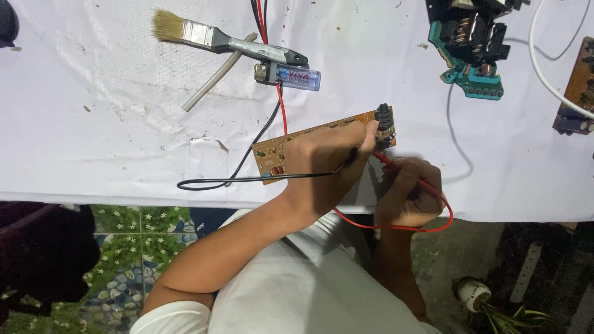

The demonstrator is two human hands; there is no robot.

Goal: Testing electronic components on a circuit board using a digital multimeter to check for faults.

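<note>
1. Orange-brown, the circuit board (pixel 291 150) lies on the white table cover (pixel 111 136) near its front edge, long axis running left to right and tilted, its right end raised toward the far edge.
2. A black jack socket (pixel 385 117) sits at the board's right end, pointing toward the far edge.
3. The left hand (pixel 328 164) lies over the board's middle, fingers closed on a black test probe (pixel 352 156) whose black lead (pixel 247 158) trails left.
4. The right hand (pixel 411 195) grips a red test probe (pixel 396 166), tip aimed up-left at the board's right end; its red lead (pixel 427 227) loops below the front edge.
5. Near the far edge lie a paintbrush (pixel 210 37) and a blue lighter (pixel 297 77); a teal circuit assembly (pixel 473 49) sits toward the far right corner.
</note>
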